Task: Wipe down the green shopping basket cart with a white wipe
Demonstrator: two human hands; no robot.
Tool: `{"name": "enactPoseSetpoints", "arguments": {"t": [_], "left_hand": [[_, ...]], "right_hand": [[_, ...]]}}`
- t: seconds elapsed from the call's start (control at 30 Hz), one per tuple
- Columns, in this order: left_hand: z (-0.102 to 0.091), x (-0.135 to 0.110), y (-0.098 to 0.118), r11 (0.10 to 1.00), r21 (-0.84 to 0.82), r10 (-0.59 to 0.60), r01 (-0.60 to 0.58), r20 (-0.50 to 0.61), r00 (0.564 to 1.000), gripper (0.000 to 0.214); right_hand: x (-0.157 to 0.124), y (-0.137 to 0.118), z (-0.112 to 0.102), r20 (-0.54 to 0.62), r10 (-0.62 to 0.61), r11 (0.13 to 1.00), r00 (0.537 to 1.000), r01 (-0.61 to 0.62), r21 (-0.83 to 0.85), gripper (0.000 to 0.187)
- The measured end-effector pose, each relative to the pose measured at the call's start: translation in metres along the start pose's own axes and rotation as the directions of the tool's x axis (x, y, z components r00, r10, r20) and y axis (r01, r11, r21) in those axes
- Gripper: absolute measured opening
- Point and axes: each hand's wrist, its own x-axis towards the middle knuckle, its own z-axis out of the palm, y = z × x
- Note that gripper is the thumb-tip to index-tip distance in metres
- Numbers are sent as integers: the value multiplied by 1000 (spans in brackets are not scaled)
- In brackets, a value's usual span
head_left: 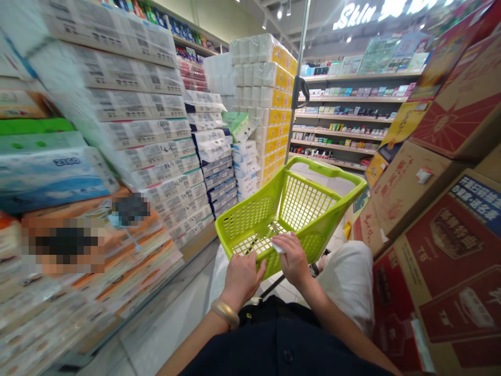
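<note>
A lime-green plastic shopping cart basket (225,228) with pierced walls stands right in front of my body, with nothing visible inside it. My left hand (243,277) is curled over its near rim; a gold-coloured bangle circles that wrist. On the same rim, a little to the right, rests my right hand (293,259). Its fingers are closed on a crumpled white tissue (280,243), pressed down near the basket's edge. The underside of both palms is hidden.
Tall wrapped stacks of paper packs (156,125) line the left side. Cardboard cartons (415,183) are piled close on the right. Beyond the cart are a metal pole (302,47) with a dark grip and stocked shelves (344,99). A white-clad leg (348,282) is beside the cart.
</note>
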Motion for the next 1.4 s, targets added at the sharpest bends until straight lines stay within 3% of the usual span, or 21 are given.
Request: {"name": "enactPoseSetpoints", "arguments": {"t": [0.13,0.3,0.4,0.53,0.6,0.67,0.83,1.0,1.07,1.13,1.27,1.33,1.4], "left_hand": [[-6,1,3,998,32,-55,53,63,997,33],[-16,11,13,992,37,-128,122,260,957,29],[-12,12,17,999,0,-52,53,243,969,26],[-2,8,15,999,-36,-11,18,201,980,27],[0,6,14,999,-33,-15,22,193,981,28],[0,5,13,999,-25,-25,31,188,982,27],[-3,4,14,999,-33,-33,40,194,980,25],[-3,5,16,998,-40,-36,46,213,976,28],[-3,6,17,998,-41,-45,56,234,971,28],[-5,7,17,997,-38,-52,64,251,967,28],[-8,7,16,998,-26,-53,62,264,963,27],[-8,6,16,998,-21,-54,62,267,962,28],[-8,5,16,998,-21,-58,66,271,961,29]], "right_hand": [[-4,6,-4,-117,70,996,991,-76,-44,41],[-10,-17,3,45,-43,999,998,42,27,45],[-9,-9,-7,65,-82,997,995,81,15,45],[-4,20,-26,-143,16,994,990,-31,-101,40],[-5,23,-26,-219,53,989,974,-81,-122,38],[-8,13,-20,-194,59,991,979,-80,-105,38],[-15,-10,-9,57,-47,999,997,47,-2,46],[-9,20,-26,-199,76,992,977,-94,-80,38],[-10,22,-27,-243,96,988,965,-123,-99,37],[-14,13,-22,-191,72,991,979,-92,-98,38],[-19,-5,-15,33,-25,999,999,26,-20,43],[-16,2,-21,31,-28,1000,999,28,-11,42],[-10,16,-30,-81,24,998,996,-28,-56,40]]}}
